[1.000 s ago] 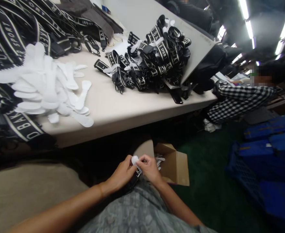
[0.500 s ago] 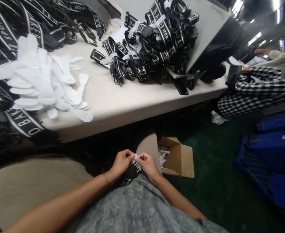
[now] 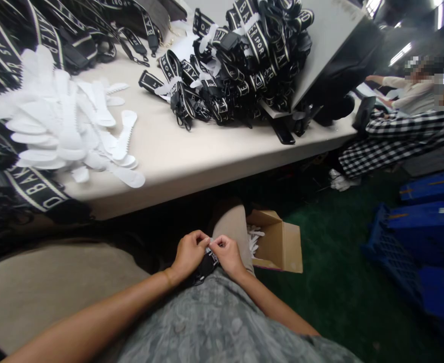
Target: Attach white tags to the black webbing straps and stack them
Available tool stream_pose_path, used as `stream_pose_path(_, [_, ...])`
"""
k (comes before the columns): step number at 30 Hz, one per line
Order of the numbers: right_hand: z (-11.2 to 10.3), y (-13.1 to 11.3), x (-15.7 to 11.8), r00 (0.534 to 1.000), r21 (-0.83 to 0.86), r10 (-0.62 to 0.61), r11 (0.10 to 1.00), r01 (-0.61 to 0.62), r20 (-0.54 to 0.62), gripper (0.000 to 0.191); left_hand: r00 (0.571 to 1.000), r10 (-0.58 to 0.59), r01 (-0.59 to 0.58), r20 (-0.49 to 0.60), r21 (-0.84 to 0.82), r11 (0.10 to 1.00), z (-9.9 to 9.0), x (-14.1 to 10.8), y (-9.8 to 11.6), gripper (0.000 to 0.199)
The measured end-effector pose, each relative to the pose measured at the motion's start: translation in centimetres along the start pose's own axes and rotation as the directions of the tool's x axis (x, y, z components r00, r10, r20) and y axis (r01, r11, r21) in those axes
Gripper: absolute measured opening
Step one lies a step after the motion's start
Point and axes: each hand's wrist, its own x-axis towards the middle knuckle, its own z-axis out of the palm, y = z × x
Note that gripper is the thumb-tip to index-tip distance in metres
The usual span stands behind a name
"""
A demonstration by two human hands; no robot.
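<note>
Over my lap, my left hand (image 3: 190, 252) and my right hand (image 3: 227, 254) meet fingertip to fingertip, both pinching a small white strip (image 3: 209, 244). Just under the strip lies a folded black strap with white lettering (image 3: 206, 267), partly hidden by my fingers. On the table (image 3: 161, 156), a heap of white serrated strips (image 3: 68, 121) fills the left side, with loose black straps (image 3: 36, 186) around it. Bundled black straps wrapped in white strips (image 3: 252, 60) are piled at the middle back.
An open cardboard box (image 3: 273, 242) holding white strips stands beside my right knee. Blue crates (image 3: 414, 227) are on the green floor at the right. A person in a checkered garment (image 3: 407, 141) is at the table's far right, with another person beyond.
My hands stay together at nearly the same spot, still pinching the white strip. The view has shifted slightly.
</note>
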Motion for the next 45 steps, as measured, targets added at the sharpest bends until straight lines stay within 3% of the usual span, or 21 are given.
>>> stream_pose_path(5, [0.4, 0.4, 0.2, 0.999, -0.056, -0.02, 0.998, 0.018, -0.038, 0.013, 0.988, 0.151, -0.149, -0.011, 0.138, 0.979, 0.0, -0.8, 0.2, 0.014])
stream_pose_path(11, [0.7, 1.9, 0.7, 0.997, 0.058, 0.055, 0.997, -0.059, 0.061, 0.006, 0.969, 0.224, -0.24, 0.104, 0.181, 0.954, -0.2, -0.7, 0.3, 0.015])
stream_pose_path(17, [0.5, 2.4, -0.1, 0.995, 0.294, 0.088, 0.95, -0.1, 0.053, 0.022, 0.968, 0.118, -0.151, 0.221, 0.139, 0.979, -0.7, 0.7, 0.9, 0.025])
stream_pose_path(25, [0.4, 1.4, -0.5, 0.993, 0.323, 0.108, 0.939, -0.116, 0.04, 0.033, 0.954, -0.03, 0.022, 0.3, 0.028, 0.999, -0.7, 1.8, 0.1, 0.03])
stream_pose_path(29, [0.2, 0.7, -0.6, 0.992, 0.199, 0.127, 0.972, -0.128, 0.019, 0.028, 0.965, -0.062, 0.06, 0.256, 0.013, 0.998, -0.6, 1.7, -0.2, 0.028])
stream_pose_path(32, [-0.2, -0.1, -0.8, 0.997, 0.072, 0.071, 0.995, -0.068, -0.028, 0.021, 0.984, -0.011, 0.002, 0.176, 0.051, 0.999, -0.5, 1.1, 0.2, 0.025])
stream_pose_path(34, [-0.4, -0.8, -0.9, 0.997, 0.082, 0.079, 0.993, -0.079, 0.004, 0.025, 0.989, 0.053, -0.065, 0.139, 0.085, 0.994, -0.4, 0.6, 0.6, 0.024])
stream_pose_path(37, [-0.4, -1.5, -0.7, 0.979, 0.171, 0.186, 0.965, -0.198, 0.086, 0.039, 0.985, 0.13, -0.144, 0.118, 0.117, 0.983, -0.5, 0.0, 1.1, 0.023])
stream_pose_path(39, [-0.2, -1.5, -0.4, 0.973, 0.194, 0.215, 0.954, -0.228, 0.083, 0.045, 0.982, 0.158, -0.171, 0.106, 0.124, 0.978, -0.5, -0.1, 1.2, 0.023])
stream_pose_path(45, [0.7, -1.3, 0.3, 0.999, 0.175, 0.04, 0.984, -0.035, -0.025, 0.04, 0.988, 0.153, -0.152, 0.003, 0.107, 0.983, -0.4, 1.2, 1.6, 0.018])
